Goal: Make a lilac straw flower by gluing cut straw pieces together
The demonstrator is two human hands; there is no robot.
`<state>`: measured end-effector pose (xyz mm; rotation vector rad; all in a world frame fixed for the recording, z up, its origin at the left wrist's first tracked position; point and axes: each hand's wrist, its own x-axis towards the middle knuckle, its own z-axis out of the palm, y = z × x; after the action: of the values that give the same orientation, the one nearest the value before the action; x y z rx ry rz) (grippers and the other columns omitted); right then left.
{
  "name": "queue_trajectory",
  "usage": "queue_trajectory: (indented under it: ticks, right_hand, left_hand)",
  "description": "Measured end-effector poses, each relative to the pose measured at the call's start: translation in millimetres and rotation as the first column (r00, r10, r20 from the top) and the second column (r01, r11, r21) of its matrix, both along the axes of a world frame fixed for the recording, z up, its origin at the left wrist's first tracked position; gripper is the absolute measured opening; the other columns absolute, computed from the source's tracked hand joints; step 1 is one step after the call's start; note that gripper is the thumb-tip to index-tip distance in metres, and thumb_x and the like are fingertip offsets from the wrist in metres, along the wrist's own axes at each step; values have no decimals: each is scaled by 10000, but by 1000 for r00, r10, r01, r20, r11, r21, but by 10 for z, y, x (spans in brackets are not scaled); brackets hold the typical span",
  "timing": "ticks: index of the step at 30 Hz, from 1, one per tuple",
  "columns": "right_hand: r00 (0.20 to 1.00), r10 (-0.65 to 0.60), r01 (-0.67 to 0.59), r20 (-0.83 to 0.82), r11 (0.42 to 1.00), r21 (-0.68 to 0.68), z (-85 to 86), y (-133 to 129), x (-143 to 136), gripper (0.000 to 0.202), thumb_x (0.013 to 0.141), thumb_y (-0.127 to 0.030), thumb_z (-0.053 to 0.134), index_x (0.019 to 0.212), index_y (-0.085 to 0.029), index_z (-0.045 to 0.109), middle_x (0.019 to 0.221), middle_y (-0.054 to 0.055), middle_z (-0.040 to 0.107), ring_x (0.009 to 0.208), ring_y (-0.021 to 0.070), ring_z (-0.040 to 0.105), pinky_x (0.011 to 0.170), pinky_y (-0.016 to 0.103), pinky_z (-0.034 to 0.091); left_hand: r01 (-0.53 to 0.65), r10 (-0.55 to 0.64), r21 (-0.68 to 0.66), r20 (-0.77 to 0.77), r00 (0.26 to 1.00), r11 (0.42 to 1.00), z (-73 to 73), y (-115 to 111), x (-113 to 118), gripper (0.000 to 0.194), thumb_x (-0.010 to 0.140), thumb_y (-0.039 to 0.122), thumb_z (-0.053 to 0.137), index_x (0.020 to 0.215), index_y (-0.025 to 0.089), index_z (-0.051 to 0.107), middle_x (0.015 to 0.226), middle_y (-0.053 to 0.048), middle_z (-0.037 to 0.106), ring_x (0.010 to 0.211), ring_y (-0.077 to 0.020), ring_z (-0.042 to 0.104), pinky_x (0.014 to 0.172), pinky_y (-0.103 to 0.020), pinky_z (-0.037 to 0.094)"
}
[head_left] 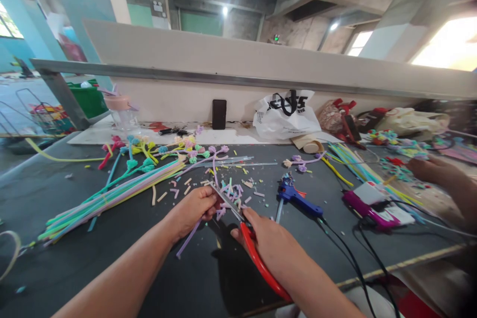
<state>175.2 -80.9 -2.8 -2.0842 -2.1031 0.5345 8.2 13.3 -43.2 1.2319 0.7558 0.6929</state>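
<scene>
My left hand (194, 208) is closed in a pinch on a purple pipe cleaner (187, 239), whose lower end sticks out beneath the fingers. My right hand (270, 241) grips scissors by their red handles (257, 264). The scissor blades (228, 203) point up and left and reach the left fingertips; whether they touch the stem is hard to make out. Just beyond the blades lies a small heap of cut purple pieces (233, 193). Behind it a purple pipe cleaner flower stem (215, 169) lies on the dark table (149, 268).
A bundle of long pipe cleaners (112, 198) lies at left, with finished-looking coloured flowers (145, 151) behind. Right of my hands are a blue glue gun (298, 201) and a purple power strip (368, 213) with cables. A phone (219, 114) leans at the back. Another person's hand (428, 169) works far right.
</scene>
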Motion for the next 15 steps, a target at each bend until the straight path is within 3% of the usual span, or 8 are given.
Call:
queue_trajectory:
  ticks: [15]
  right_hand:
    - [1000,1,-1,13,1000,-8,10,-20,-18,411,848,-488,393,1154,-228,482,880,94,666,795,244,641,656,298,410]
  left_hand:
    - [-6,6,0,39,999,1000,23,-30,22,236,751,362,540,720,128,550,614,30,467,440,-33,259,434,-180,144]
